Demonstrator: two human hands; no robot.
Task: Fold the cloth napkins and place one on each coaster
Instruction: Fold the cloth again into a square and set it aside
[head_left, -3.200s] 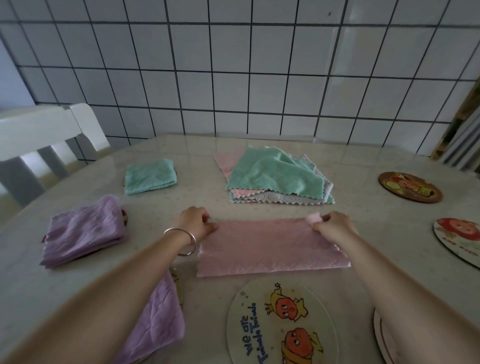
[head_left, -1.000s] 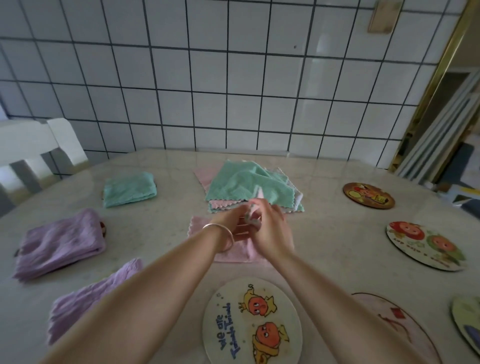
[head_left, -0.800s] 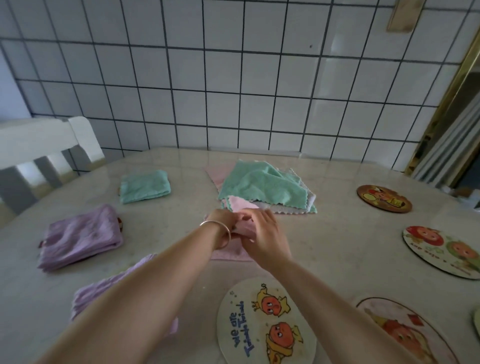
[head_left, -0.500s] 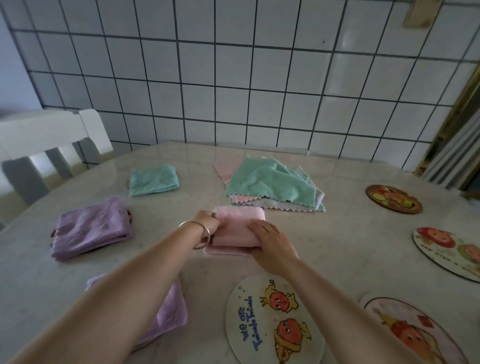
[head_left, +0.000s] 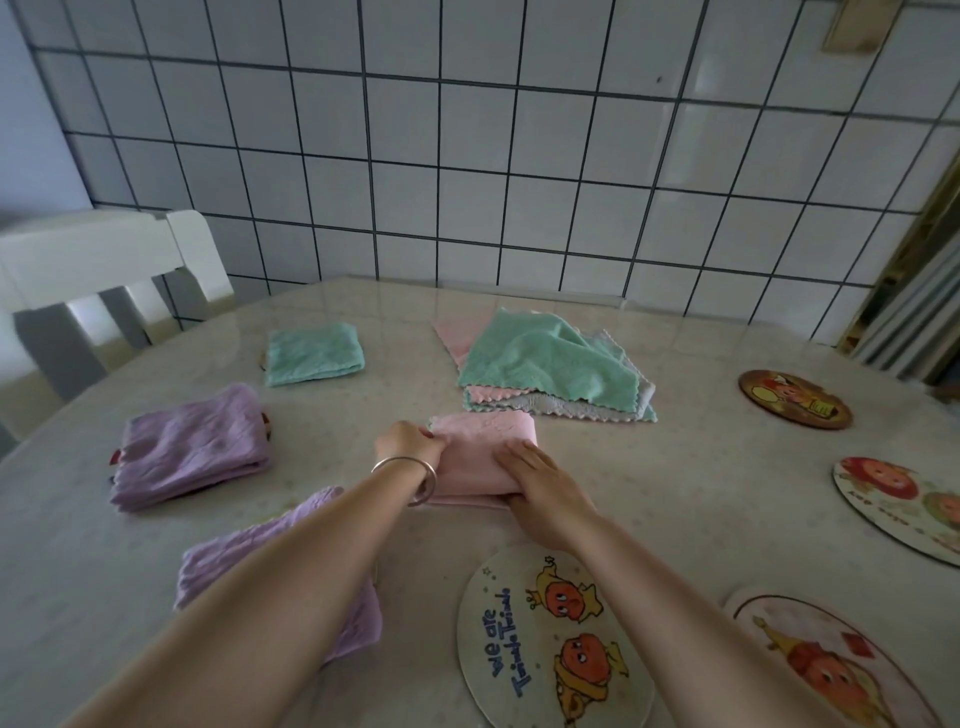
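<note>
Both hands rest on a folded pink napkin at the middle of the desk. The left hand, a metal bangle on its wrist, curls its fingers around the napkin's left edge; the right hand lies palm down, fingers spread flat across the near right part. Both forearms reach forward from the bottom of the view. Just nearer sits a bare cartoon coaster. Beyond the napkin lies a loose pile of unfolded cloths. Folded purple napkins lie to the left.
</note>
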